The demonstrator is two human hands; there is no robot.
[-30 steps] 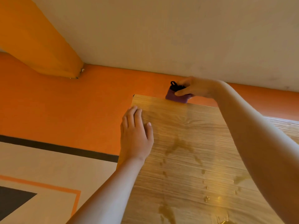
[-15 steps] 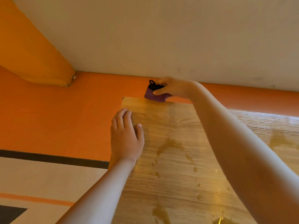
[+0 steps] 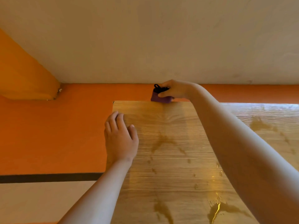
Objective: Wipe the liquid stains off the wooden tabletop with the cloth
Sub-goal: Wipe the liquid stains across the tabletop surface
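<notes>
Nearest the body, a glossy puddle [image 3: 216, 209] is lying on the wooden tabletop [image 3: 169, 183], well short of both sets of fingers, and small drips are scattered between it and the left hand [image 3: 119, 139]. That hand is being rested flat at the board's left edge, fingers straight and close together, thumb a little apart, with nothing held. Just right of the thumb, a branching amber stain [image 3: 163, 141] is waiting to be wiped. Far beyond the left fingertips, at the far edge, the cloth [image 3: 160, 99] is being pinched by the right hand [image 3: 175, 90], with fingers and thumb curled round it.

A stroke from the far edge back toward the body is probably being set up. It is being judged that the wad should be opened out and pressed flat under the right fingers, drawn along the grain in overlapping passes, and that the board should be steadied by the left palm so it is not being shifted. The puddle is best being blotted rather than pushed off the edge.

The tabletop is showing a fine, ribbed wood grain with a sheen, and the liquid is beading on it, so little is likely being soaked in. The corner beyond the left fingertips is being seen as square and sharp. The cloth is looking soft, purple and bunched small, with a black loop [image 3: 159, 87] standing up just ahead of the right fingertips.
</notes>
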